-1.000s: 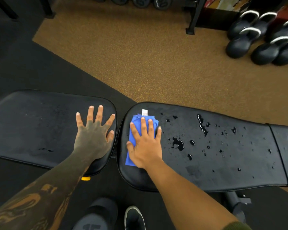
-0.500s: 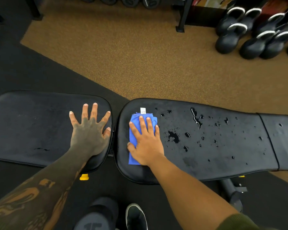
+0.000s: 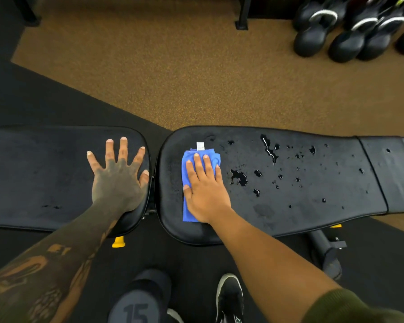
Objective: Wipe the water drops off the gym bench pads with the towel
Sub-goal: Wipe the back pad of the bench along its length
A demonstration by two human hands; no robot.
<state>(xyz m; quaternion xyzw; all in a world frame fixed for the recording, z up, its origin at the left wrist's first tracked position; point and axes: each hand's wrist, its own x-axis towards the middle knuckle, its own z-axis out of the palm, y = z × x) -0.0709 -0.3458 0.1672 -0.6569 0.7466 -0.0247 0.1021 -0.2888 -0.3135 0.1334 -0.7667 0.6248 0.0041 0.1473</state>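
Observation:
Two black bench pads lie side by side. My left hand [image 3: 119, 176] rests flat with fingers spread on the right end of the left pad [image 3: 37, 173], which looks nearly dry. My right hand [image 3: 205, 185] presses flat on a folded blue towel [image 3: 187, 164] with a white tag, at the left end of the long right pad [image 3: 313, 210]. Water drops [image 3: 239, 177] and small puddles are scattered over that pad to the right of the towel, with a thin streak [image 3: 269, 151] near its far edge.
Several black kettlebells [image 3: 345, 40] stand on the brown floor at the far right. A dark rack leg [image 3: 241, 17] stands beyond. A 15 dumbbell [image 3: 138, 304] and my shoe [image 3: 229, 297] are on the black mat below the bench. Yellow knob [image 3: 118, 241] under the left pad.
The view has shifted slightly; both hands and the towel stay in nearly the same place on the pads. The water drops look unchanged.

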